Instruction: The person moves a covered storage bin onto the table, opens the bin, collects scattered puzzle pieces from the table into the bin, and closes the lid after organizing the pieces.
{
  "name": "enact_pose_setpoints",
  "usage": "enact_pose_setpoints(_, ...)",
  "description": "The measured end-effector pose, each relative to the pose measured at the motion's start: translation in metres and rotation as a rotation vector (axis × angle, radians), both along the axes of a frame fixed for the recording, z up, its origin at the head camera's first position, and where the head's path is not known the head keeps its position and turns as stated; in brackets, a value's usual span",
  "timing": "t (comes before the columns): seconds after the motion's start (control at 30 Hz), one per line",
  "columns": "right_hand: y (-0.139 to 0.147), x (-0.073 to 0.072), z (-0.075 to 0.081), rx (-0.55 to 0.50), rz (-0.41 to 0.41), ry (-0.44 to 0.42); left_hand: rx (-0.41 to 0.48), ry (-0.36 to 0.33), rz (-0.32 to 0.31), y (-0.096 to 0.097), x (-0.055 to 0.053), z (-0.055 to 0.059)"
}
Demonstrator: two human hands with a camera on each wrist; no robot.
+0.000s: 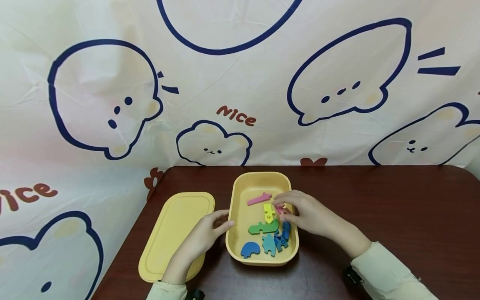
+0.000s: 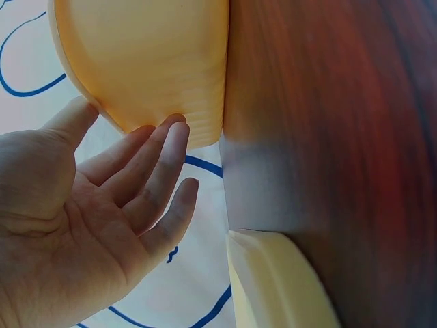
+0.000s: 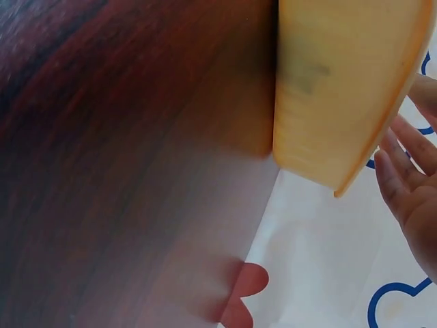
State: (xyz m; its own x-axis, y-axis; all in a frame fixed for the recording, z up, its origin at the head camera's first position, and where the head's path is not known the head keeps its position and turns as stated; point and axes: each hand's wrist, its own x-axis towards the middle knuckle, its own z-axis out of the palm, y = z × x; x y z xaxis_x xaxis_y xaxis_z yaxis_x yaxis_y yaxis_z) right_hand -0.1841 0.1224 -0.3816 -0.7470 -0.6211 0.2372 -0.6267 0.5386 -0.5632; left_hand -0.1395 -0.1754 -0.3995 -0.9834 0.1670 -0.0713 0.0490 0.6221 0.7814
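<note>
A yellow plastic box (image 1: 258, 181) holds several flat coloured puzzle pieces, among them a pink strip (image 1: 258, 199), a yellow piece (image 1: 268, 213), a green piece (image 1: 263, 227), a light blue piece (image 1: 268, 245) and a blue rounded piece (image 1: 250, 249). My left hand (image 1: 204, 233) is at the box's left side; in the left wrist view its thumb touches the rim and its loosely bent fingertips meet the outer wall. Over the right rim reaches my right hand (image 1: 309, 213), thumb and fingers apart above a small pink piece (image 1: 279, 209) and a reddish piece, which they partly hide.
Left of the box lies a yellow lid (image 1: 170, 233), partly under my left forearm. Both rest on a dark brown wooden table (image 1: 393, 216). Behind the table hangs a white cloth (image 1: 270, 104) printed with blue outlines.
</note>
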Motion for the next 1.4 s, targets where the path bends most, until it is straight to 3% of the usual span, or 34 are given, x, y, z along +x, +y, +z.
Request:
enact_pose_setpoints(0.8, -0.0038, -0.0058, -0.0078, 0.022, -0.081, 0.029, 0.004, -0.005, 0.003, 0.0001, -0.0003, -0.0003)
enact_pose_setpoints(1.2, 0.0002, -0.0009, -0.0073, -0.005, -0.116, 0.055, 0.023, -0.003, -0.001, -0.0001, 0.0009, 0.0000)
enact_pose_setpoints(1.4, 0.0052, 0.0034, -0.0042, -0.030, -0.160, 0.017, -0.012, -0.006, 0.004, 0.0000, 0.0017, 0.0035)
